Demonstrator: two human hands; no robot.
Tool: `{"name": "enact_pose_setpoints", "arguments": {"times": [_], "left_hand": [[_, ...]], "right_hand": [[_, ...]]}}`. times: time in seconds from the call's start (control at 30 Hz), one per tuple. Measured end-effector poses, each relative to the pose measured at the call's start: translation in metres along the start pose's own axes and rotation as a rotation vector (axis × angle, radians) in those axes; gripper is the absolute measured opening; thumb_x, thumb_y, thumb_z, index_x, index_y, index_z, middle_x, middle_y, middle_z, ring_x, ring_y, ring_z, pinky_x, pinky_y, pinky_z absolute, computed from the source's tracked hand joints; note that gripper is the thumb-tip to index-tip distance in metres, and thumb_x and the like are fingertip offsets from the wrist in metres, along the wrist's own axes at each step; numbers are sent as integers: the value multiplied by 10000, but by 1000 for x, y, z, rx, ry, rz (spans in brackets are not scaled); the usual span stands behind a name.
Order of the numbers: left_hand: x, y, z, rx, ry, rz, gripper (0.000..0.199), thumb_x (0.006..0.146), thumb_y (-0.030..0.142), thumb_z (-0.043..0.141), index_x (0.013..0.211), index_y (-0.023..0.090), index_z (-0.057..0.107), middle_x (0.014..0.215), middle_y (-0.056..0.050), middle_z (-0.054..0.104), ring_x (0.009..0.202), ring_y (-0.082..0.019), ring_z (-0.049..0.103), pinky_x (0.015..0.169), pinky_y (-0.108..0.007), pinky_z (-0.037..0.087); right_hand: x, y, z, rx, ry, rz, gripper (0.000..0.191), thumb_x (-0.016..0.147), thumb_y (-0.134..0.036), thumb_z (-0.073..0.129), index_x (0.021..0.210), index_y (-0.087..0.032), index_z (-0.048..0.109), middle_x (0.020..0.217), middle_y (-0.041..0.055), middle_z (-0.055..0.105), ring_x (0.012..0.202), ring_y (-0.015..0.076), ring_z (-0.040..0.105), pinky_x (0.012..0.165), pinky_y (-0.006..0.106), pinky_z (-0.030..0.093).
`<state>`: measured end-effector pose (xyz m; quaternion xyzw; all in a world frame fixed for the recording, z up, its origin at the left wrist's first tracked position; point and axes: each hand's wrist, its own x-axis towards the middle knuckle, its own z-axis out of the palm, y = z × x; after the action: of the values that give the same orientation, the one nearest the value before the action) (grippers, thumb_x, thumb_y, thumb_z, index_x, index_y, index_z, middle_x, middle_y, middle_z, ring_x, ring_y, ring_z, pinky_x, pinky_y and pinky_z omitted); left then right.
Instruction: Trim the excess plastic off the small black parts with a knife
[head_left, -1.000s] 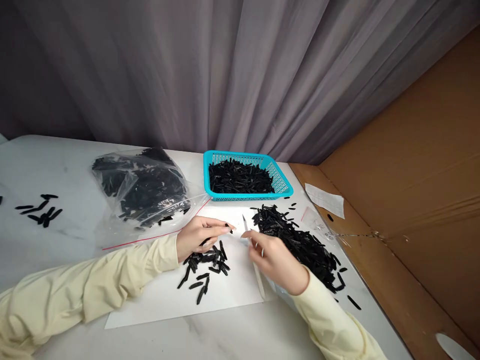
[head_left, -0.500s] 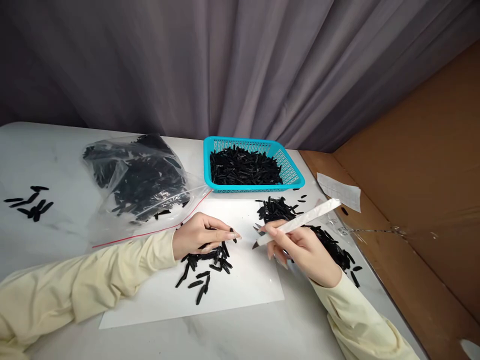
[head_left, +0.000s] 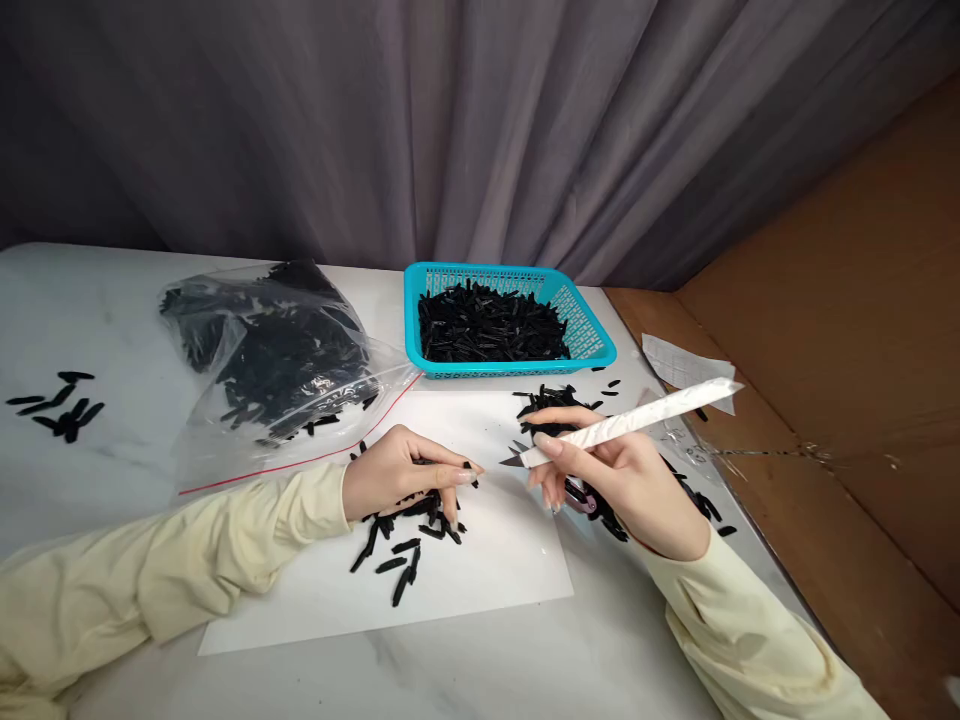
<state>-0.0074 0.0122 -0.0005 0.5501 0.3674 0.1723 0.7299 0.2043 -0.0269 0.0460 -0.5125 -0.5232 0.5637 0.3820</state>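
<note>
My left hand (head_left: 401,472) is closed, with a small black strip-like piece (head_left: 472,474) pinched between thumb and forefinger. Below it, a loose heap of similar black pieces (head_left: 405,575) lies on a white sheet (head_left: 502,570). My right hand (head_left: 622,480) grips a craft knife (head_left: 637,415), its handle wrapped in white and its dark pointed blade aimed left toward the pinched piece, without touching it. A second metal tip (head_left: 519,446) and a pinkish loop (head_left: 579,496) show by the right fingers; they look like small scissors, mostly hidden by the hand.
A turquoise basket (head_left: 517,368) full of black pieces stands at the back. Left of it lies a clear zip bag (head_left: 300,350) of black pieces. More pieces (head_left: 547,400) lie around the right hand, others (head_left: 71,415) at far left. A cardboard wall (head_left: 847,270) rises at right.
My right hand has shifted right and slightly up with the knife, tilting its blade up and away from the left fingers. My left hand stays nearly in place, its lower fingers now extending downward.
</note>
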Motion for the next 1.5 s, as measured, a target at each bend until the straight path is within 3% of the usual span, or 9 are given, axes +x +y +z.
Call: {"name": "enact_pose_setpoints", "arguments": {"times": [0.1,0.2,0.37,0.6,0.7,0.83,1.03,1.3,1.5], "left_hand": [[1,-2,-1,37,15,24,257,757,288,614,856,80,729,635,-59,704,311,-47,390,344,-193,304],[1,-1,-1,30,25,53,197,748,241,628,832,101,738,507,-11,655,453,-106,543,454,-190,404],[1,4,-1,29,41,23,145,742,168,626,815,108,736,365,36,545,537,-126,595,528,-177,442],[2,1,0,73,31,87,122,744,199,632,779,109,707,707,-32,714,757,-152,648,655,-177,470],[2,-1,-2,83,47,64,153,749,254,636,795,110,660,810,-53,722,543,-98,608,503,-170,433],[0,-2,-2,20,48,22,207,755,314,633,768,135,529,811,-61,723,253,4,317,322,-163,236],[0,-5,0,29,97,108,272,734,328,663,690,160,453,686,-57,704,613,-161,650,528,-211,430],[0,-6,0,145,170,143,244,735,275,638,637,163,444,642,-24,683,542,-111,592,430,-167,353],[-1,-3,2,172,187,177,231,726,257,632,613,168,452,454,46,559,433,-88,523,385,-163,320]], "right_hand": [[2,-11,0,27,-112,45,231,792,-336,614,867,-118,618,638,66,680,511,146,625,447,234,488],[5,-13,1,20,-169,99,171,775,-293,637,808,-125,650,681,60,697,478,118,614,411,203,465],[8,-8,5,12,-138,117,130,684,-246,719,696,-129,665,611,32,686,453,100,592,403,183,458],[13,0,13,100,-24,136,213,603,-243,776,753,-137,668,600,26,687,495,125,616,479,221,506],[15,2,12,60,-43,149,194,618,-267,766,730,-132,684,632,45,694,551,143,629,519,237,512],[14,4,11,-47,-8,157,164,619,-282,762,694,-147,707,706,49,702,573,134,610,560,249,496],[10,8,19,39,22,167,133,641,-278,742,640,-157,688,730,48,703,735,189,644,691,295,499],[5,4,31,125,66,212,174,623,-304,751,646,-150,674,731,65,709,774,224,661,770,347,499],[2,3,34,111,90,207,198,611,-332,751,633,-156,663,782,67,716,843,241,656,801,346,486]]}}
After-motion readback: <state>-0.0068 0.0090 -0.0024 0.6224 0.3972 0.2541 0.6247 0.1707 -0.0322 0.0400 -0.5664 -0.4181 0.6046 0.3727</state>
